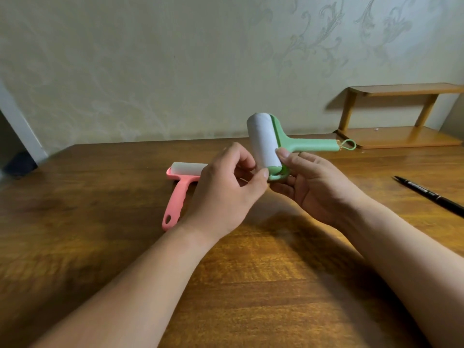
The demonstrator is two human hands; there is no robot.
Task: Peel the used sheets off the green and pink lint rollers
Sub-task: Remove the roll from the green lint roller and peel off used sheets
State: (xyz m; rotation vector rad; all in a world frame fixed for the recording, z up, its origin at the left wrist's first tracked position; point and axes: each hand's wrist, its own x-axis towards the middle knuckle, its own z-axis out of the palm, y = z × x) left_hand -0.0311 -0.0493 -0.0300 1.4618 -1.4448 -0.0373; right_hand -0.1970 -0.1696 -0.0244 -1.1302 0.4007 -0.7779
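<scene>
The left hand's [226,189] thumb and curled fingers [247,159] were closed on the near end of the white roll, the thumb tip touching the green end cap. Whether they had caught a sheet's edge could not be told. The right hand [316,189] gripped the same end from the other side, its thumb pressed on the roll's edge and its fingers curled beneath the frame.

Between them the green lint roller [288,143] was held above the table [251,285], near its middle. Its roll tilted up and away from the person, and its pale green handle pointed right, ending in a small hanging loop. The paper looked smooth and plain white.

The pink lint roller [179,194] lay flat on the table just left of the left hand, its white roll partly hidden behind that hand and its handle pointing toward the person.

A black pen [431,194] lay at the right edge, and a small wooden shelf [401,89] stood against the patterned wall [175,59].
</scene>
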